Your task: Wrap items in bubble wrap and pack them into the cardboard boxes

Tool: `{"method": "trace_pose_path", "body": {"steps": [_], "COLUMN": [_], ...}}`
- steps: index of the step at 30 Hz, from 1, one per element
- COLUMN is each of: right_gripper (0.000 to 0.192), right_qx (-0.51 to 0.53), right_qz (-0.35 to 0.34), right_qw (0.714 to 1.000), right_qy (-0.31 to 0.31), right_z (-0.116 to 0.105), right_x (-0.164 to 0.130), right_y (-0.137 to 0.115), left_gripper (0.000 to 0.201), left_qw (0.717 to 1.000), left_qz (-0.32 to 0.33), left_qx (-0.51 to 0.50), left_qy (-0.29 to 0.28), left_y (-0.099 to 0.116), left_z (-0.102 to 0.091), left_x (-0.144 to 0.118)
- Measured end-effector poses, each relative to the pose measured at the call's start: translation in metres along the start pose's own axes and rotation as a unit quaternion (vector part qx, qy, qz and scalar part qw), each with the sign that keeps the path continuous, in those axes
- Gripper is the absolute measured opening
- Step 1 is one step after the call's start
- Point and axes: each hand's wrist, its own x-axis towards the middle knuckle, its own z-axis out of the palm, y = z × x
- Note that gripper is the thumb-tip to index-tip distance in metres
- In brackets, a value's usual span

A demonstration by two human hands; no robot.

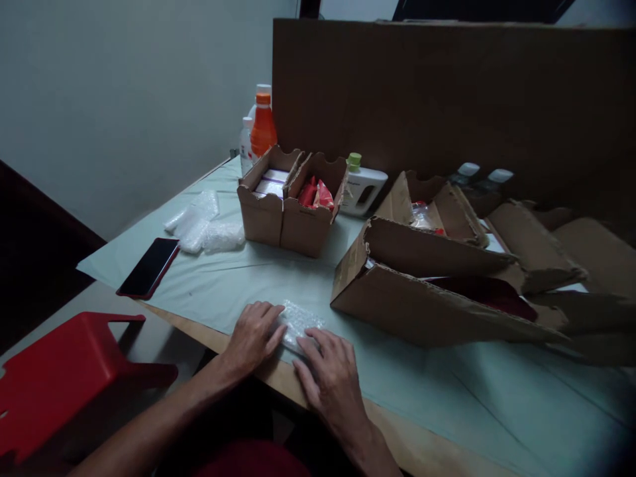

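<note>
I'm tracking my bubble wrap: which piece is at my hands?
The single piece between your left hand and right hand; the other bubble wrap lies bunched beside the phone.

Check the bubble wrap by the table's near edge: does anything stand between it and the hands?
Nothing visible does: the left hand and right hand both reach the bubble wrap. The nearest cardboard box stands off to the right.

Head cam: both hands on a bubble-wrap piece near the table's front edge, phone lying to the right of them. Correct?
Not quite: the head view shows the phone to the left of the left hand and right hand. Both are on the bubble-wrap piece near the front edge of the table, as you said.
</note>
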Motion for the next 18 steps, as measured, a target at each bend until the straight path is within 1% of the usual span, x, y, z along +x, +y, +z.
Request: {"method": "trace_pose_path", "body": {"steps": [2, 3, 4, 6, 7, 9, 11, 12, 13, 14, 15, 16, 18], "right_gripper": [0.025, 0.024, 0.022, 0.019, 0.018, 0.018, 0.019, 0.019, 0.019, 0.018, 0.016, 0.015, 0.021], "right_qx": [-0.006, 0.002, 0.02, 0.082, 0.121, 0.204, 0.291, 0.329, 0.355, 0.366, 0.363, 0.349, 0.314], "right_qz": [-0.009, -0.006, 0.006, 0.061, 0.099, 0.179, 0.234, 0.247, 0.251, 0.245, 0.233, 0.217, 0.186], "right_qw": [1.0, 1.0, 1.0, 0.994, 0.987, 0.962, 0.928, 0.912, 0.901, 0.898, 0.902, 0.911, 0.93], "right_qy": [-0.016, -0.01, 0.002, 0.031, 0.041, 0.041, 0.024, 0.013, 0.004, 0.003, 0.012, 0.024, 0.041], "right_z": [0.003, 0.006, 0.007, 0.01, 0.011, 0.01, 0.008, 0.006, 0.005, 0.002, -0.001, -0.006, -0.019], "right_x": [0.004, 0.006, 0.008, 0.011, 0.012, 0.012, 0.011, 0.01, 0.008, 0.007, 0.005, 0.003, 0.0], "right_y": [0.001, 0.003, 0.005, 0.01, 0.011, 0.011, 0.006, 0.004, 0.002, 0.001, 0.001, 0.002, 0.007], "left_gripper": [0.026, 0.027, 0.029, 0.033, 0.034, 0.036, 0.037, 0.036, 0.034, 0.031, 0.027, 0.024, 0.019], "left_qw": [0.999, 0.997, 0.993, 0.974, 0.959, 0.918, 0.868, 0.846, 0.83, 0.823, 0.824, 0.832, 0.865], "left_qz": [-0.02, -0.036, -0.06, -0.123, -0.158, -0.207, -0.216, -0.214, -0.212, -0.212, -0.212, -0.208, -0.18], "left_qx": [-0.026, -0.054, -0.091, -0.18, -0.229, -0.338, -0.447, -0.488, -0.514, -0.526, -0.524, -0.513, -0.467], "left_qy": [0.023, 0.038, 0.052, 0.064, 0.061, 0.037, -0.003, -0.021, -0.033, -0.037, -0.033, -0.027, -0.02], "left_y": [0.0, 0.0, 0.002, 0.007, 0.011, 0.023, 0.036, 0.042, 0.047, 0.052, 0.055, 0.058, 0.061], "left_z": [0.0, -0.001, -0.002, -0.005, -0.006, -0.008, -0.007, -0.006, -0.005, -0.004, -0.003, -0.003, -0.001], "left_x": [0.0, -0.002, -0.005, -0.012, -0.015, -0.019, -0.019, -0.017, -0.015, -0.012, -0.01, -0.009, -0.009]}}
